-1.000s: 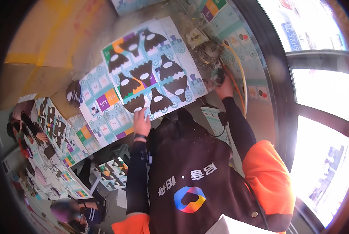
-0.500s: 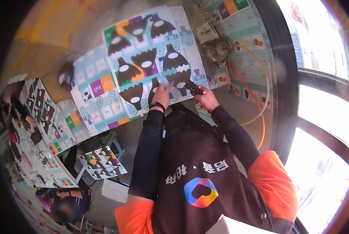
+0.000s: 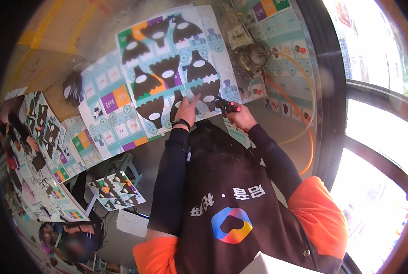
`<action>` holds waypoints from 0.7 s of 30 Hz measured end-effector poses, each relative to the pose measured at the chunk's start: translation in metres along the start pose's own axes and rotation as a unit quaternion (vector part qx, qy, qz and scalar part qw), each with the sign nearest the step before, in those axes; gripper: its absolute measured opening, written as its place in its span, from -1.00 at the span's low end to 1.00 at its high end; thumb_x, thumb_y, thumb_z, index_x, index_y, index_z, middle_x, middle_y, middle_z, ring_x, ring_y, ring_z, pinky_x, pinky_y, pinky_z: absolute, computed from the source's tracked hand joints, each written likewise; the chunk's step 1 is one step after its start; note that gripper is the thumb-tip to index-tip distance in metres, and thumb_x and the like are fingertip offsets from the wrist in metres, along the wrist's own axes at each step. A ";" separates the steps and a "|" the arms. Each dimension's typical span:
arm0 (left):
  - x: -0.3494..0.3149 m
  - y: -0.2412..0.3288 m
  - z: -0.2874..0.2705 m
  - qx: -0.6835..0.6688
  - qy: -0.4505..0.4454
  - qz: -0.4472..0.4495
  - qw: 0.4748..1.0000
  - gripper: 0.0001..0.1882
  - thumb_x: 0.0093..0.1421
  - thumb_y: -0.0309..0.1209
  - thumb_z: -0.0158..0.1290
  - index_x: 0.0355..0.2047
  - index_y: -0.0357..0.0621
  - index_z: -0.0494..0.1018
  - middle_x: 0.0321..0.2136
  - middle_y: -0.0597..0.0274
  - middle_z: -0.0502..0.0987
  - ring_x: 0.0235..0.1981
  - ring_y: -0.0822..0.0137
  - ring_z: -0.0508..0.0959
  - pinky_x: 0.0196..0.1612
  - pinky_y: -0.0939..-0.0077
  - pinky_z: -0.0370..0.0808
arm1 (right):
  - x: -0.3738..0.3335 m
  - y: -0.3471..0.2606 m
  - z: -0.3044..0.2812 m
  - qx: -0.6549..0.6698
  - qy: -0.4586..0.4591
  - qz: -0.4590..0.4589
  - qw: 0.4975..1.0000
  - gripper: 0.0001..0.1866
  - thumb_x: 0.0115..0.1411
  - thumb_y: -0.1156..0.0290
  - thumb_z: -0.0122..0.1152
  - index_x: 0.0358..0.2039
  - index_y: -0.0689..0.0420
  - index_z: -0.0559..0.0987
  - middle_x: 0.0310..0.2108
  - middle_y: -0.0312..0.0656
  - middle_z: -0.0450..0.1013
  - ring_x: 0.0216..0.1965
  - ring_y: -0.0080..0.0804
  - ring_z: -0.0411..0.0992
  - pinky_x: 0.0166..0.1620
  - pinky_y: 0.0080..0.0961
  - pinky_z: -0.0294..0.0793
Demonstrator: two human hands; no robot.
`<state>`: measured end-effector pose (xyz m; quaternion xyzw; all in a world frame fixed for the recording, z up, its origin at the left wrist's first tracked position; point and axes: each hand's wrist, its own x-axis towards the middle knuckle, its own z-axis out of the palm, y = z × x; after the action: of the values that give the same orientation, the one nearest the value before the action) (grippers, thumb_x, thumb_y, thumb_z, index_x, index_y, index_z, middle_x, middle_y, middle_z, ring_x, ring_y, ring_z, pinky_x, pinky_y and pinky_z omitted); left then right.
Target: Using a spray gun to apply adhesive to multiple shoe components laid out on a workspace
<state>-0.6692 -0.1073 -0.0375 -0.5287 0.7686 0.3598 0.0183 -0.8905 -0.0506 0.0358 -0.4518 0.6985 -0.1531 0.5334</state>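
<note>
My left hand [image 3: 186, 110] rests on the near edge of the printed sheets, its index finger stretched toward a dark flat piece [image 3: 210, 87] with a scalloped edge and a white oval. Beneath that hand, another dark piece is partly covered. In my right hand [image 3: 243, 119] is a small black tool [image 3: 226, 106] with pink-red ends; its exact kind is hard to make out. The tool's tip is close to the near end of the first piece. Several similar bell-shaped pieces [image 3: 201, 68] lie in rows on the colourful printed sheets [image 3: 122, 119].
A grimy round metal object [image 3: 252, 58] stands right of the sheets, with yellow [image 3: 299, 61] and orange hoses [image 3: 311, 153] nearby. A window frame [image 3: 336, 118] borders the right. At lower left, other people work around a table [image 3: 69, 196], near a grey-green stool [image 3: 131, 166].
The view has shifted slightly. My left hand stays on the sheets with its finger still stretched out, and my right hand keeps the black tool beside the same piece.
</note>
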 end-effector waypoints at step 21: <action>0.000 -0.001 0.002 -0.003 0.031 0.021 0.999 -0.32 0.07 -0.64 -0.08 0.20 0.25 0.19 -0.25 -0.03 0.30 -0.20 -0.03 0.45 -0.12 0.19 0.42 | 0.003 0.005 -0.005 0.014 0.054 0.034 0.998 -0.68 -0.09 0.37 0.08 -0.27 0.21 0.47 -0.39 0.16 0.45 -0.27 0.16 0.40 -0.19 -0.16 0.38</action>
<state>-0.6696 -0.1065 -0.0396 -0.5235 0.7786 0.3457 -0.0150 -0.8969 -0.0514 0.0328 -0.4118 0.7388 -0.1684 0.5062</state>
